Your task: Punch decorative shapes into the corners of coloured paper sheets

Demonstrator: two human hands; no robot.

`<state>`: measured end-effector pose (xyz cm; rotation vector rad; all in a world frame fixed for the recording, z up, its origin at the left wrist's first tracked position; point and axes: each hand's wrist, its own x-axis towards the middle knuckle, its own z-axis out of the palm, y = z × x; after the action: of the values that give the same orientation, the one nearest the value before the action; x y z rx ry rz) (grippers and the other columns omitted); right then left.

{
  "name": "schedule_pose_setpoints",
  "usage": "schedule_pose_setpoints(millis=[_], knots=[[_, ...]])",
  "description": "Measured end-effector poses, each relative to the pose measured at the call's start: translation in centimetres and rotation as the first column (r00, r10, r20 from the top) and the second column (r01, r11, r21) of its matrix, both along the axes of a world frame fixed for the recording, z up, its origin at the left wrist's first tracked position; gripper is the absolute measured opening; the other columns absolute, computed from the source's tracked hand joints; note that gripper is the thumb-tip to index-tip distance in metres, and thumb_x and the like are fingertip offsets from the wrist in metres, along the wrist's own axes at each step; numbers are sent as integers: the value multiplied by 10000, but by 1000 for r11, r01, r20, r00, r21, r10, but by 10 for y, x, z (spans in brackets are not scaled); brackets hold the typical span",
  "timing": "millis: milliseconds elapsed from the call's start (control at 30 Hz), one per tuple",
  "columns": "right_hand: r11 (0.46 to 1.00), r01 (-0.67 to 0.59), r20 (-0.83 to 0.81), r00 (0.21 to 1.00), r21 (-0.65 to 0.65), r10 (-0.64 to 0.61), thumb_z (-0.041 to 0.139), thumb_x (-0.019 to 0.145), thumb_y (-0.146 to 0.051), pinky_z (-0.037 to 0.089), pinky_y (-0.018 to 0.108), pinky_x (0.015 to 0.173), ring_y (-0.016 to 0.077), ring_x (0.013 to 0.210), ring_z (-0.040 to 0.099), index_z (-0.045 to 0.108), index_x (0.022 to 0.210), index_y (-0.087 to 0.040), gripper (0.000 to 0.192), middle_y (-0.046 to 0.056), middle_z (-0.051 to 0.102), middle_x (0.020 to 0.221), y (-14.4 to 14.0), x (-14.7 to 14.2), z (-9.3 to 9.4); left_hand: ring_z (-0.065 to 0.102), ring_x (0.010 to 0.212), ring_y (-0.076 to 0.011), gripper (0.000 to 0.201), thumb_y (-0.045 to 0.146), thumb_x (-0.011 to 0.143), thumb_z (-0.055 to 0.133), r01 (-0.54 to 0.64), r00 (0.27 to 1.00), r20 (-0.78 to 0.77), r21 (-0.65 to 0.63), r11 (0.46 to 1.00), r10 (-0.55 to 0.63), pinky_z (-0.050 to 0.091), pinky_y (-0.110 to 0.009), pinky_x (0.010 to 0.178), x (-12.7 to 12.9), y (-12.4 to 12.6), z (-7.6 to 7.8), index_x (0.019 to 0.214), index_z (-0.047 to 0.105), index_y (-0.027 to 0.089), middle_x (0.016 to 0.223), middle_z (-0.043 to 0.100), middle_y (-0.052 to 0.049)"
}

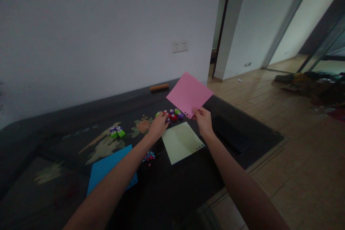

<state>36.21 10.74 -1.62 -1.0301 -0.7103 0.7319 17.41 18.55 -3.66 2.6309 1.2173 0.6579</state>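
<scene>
Dark table (188, 187) spans frame. Blue sheet (107, 170) lies at 7 o'clock, pale yellow sheet (181, 142) at centre. Pink sheet (189, 94) held aloft at 12 o'clock of yellow sheet, pinched at near corner by right hand (203, 121). Left hand (157, 126), fingers loosely spread, touches cluster of small punches (172, 114) at 11 o'clock of yellow sheet. Second punch group (116, 132) at 9 o'clock. Paper confetti (149, 157) beside left forearm.

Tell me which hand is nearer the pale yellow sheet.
Left. The left hand hovers just beside the pale yellow sheet at its far-left corner; the right hand is raised above its far edge, pinching the pink sheet.
</scene>
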Motion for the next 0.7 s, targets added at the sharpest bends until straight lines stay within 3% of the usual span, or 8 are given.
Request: schedule_pose_setpoints(millis=[200, 333, 433, 567, 633, 700], knots=[[1000, -24, 12, 1000, -11, 24, 687, 625, -408, 488, 275, 530, 143, 545, 575, 648, 783, -162, 295, 19, 672, 673, 0, -2, 0, 533, 1089, -225, 369, 114, 753, 593, -4, 989, 149, -39, 999, 10, 407, -350, 965, -6, -3, 5, 1112, 592, 199, 1183, 518, -85], [998, -54, 35, 998, -30, 55, 701, 606, -412, 492, 281, 536, 147, 537, 578, 653, 758, -156, 301, 20, 672, 647, -1, -3, -1, 569, 975, -211, 332, 166, 777, 568, -46, 947, 314, -99, 994, 76, 448, -360, 898, -22, -9, 14, 1106, 608, 191, 1125, 538, -86], [995, -91, 51, 994, -50, 94, 717, 585, -421, 496, 288, 539, 154, 544, 588, 660, 744, -155, 316, 26, 679, 650, -2, -6, 0, 602, 871, -194, 288, 222, 818, 510, -62, 892, 428, -200, 978, 144, 495, -351, 800, -43, -18, 24, 1078, 617, 160, 1051, 596, -96], [987, -147, 64, 986, -68, 152, 741, 564, -414, 499, 290, 540, 157, 544, 594, 675, 741, -165, 313, 25, 685, 645, -4, -11, 1, 641, 856, -183, 357, 315, 845, 487, 49, 823, 543, -360, 932, 166, 518, -317, 756, -71, -35, 41, 1139, 583, 137, 1013, 662, -96], [975, -208, 55, 976, -83, 213, 757, 555, -400, 500, 283, 542, 154, 548, 598, 689, 751, -167, 312, 27, 692, 655, -7, -14, 2, 637, 904, -190, 363, 332, 798, 561, 137, 722, 649, -474, 870, 240, 507, -319, 793, -81, -42, 51, 1109, 602, 150, 1034, 664, -85], [943, -311, 39, 947, -121, 317, 768, 558, -382, 504, 276, 557, 151, 562, 607, 706, 766, -166, 306, 36, 704, 689, -10, -17, 2, 628, 931, -195, 346, 320, 758, 605, 141, 669, 682, -508, 850, 297, 496, -322, 820, -87, -46, 60, 1063, 625, 157, 1042, 665, -76]])
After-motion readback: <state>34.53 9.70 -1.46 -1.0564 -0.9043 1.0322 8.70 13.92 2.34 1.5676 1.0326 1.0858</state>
